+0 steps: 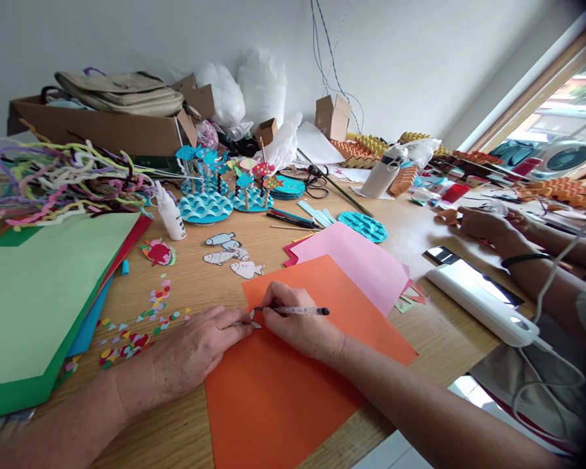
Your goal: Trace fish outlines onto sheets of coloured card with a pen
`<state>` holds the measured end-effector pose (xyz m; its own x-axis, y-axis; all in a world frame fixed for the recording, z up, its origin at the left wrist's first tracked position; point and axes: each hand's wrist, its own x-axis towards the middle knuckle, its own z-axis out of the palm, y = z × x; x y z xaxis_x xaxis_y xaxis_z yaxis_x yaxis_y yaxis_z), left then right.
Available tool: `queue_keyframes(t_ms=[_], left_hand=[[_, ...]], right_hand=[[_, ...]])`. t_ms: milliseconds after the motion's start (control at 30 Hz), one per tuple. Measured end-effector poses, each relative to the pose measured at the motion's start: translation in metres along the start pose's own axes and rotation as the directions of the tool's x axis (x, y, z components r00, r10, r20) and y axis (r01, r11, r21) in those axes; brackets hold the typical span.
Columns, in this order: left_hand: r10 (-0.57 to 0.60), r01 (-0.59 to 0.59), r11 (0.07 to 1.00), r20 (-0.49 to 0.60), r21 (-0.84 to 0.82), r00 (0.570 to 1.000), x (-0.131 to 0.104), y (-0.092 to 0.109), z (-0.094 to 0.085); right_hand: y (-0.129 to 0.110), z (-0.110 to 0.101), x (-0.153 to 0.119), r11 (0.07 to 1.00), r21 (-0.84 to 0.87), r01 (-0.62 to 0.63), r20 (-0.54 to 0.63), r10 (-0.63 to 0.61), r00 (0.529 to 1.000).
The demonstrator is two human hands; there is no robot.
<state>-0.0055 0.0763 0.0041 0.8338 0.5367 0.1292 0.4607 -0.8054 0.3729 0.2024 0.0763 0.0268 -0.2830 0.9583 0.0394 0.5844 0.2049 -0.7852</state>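
Note:
My right hand [295, 324] is closed round a pen [303, 311] with a dark cap end, its tip down on a sheet of orange paper [293, 404]. The pen tip is at the edge of a small white paper cut-out [255, 319], whose tail-like end shows. Most of that cut-out is hidden beneath the fingers of my left hand [195, 348], which lie stretched out and pressed down on the orange sheet's left edge. Several paper fish [247, 268] with drawn outlines lie just beyond the sheet. Pink paper [351, 260] is partly under the orange sheet.
At left are green paper sheets [43, 293], paper confetti [127, 345] and a glue bottle [170, 212]. Blue wavy bases with paper fish [205, 205] stand behind, near pipe cleaners [68, 176]. To the right are a white corded device [478, 303] and another person's hands [488, 228].

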Motion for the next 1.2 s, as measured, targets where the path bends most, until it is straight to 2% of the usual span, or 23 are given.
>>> queue_keyframes(t_ms=[267, 567, 800, 1200], left_hand=[[-0.021, 0.02, 1.0, 0.018, 0.012, 1.0, -0.001, -0.002, 0.003], [-0.035, 0.034, 0.999, 0.02, 0.036, 0.999, -0.001, -0.003, 0.004], [-0.029, 0.027, 0.998, 0.034, 0.053, 0.999, 0.0, 0.003, -0.001], [-0.069, 0.064, 0.992, 0.036, 0.106, 0.997, 0.003, 0.011, -0.003]], right_hand=[[-0.006, 0.0, -0.005, 0.998, -0.05, -0.032, 0.018, 0.033, 0.999], [-0.004, 0.002, -0.012, 0.997, -0.032, 0.072, 0.065, -0.07, 0.995], [-0.003, 0.0, -0.004, 0.996, 0.067, -0.051, -0.004, 0.051, 0.999], [-0.004, 0.002, 0.0, 0.999, 0.005, -0.045, -0.013, 0.045, 0.999]])
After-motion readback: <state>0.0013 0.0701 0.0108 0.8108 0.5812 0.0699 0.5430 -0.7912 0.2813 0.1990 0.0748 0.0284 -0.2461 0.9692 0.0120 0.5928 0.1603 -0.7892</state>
